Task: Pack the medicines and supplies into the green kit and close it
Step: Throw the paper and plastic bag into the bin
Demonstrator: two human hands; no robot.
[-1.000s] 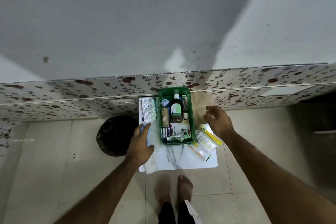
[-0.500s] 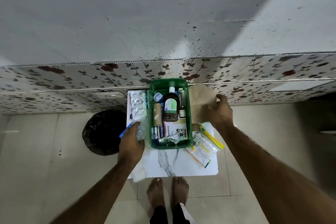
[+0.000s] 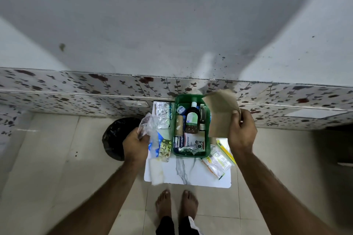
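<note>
The open green kit (image 3: 207,139) stands on a small white marble-pattern table (image 3: 189,171). Inside are a dark syrup bottle (image 3: 192,120), a brown roll (image 3: 179,125), a plaster box (image 3: 193,140) and smaller items. My left hand (image 3: 136,144) is shut on a clear plastic bag (image 3: 148,123), lifted left of the kit. A gold blister strip (image 3: 165,150) lies beside that hand. My right hand (image 3: 242,130) grips a brown paper envelope (image 3: 219,112), raised at the kit's right edge. Silver blister packs (image 3: 162,113) lie at the table's back left. Sachets (image 3: 216,162) lie at the front right.
A black bin bag (image 3: 116,135) sits on the tiled floor left of the table. My bare feet (image 3: 176,204) stand just in front of the table. A floral-tiled wall band (image 3: 76,91) runs behind it. White gauze (image 3: 156,171) overhangs the table's front left corner.
My right hand has lifted the brown envelope off the table toward the kit. My left hand has raised the clear plastic bag, uncovering the gold blister strip.
</note>
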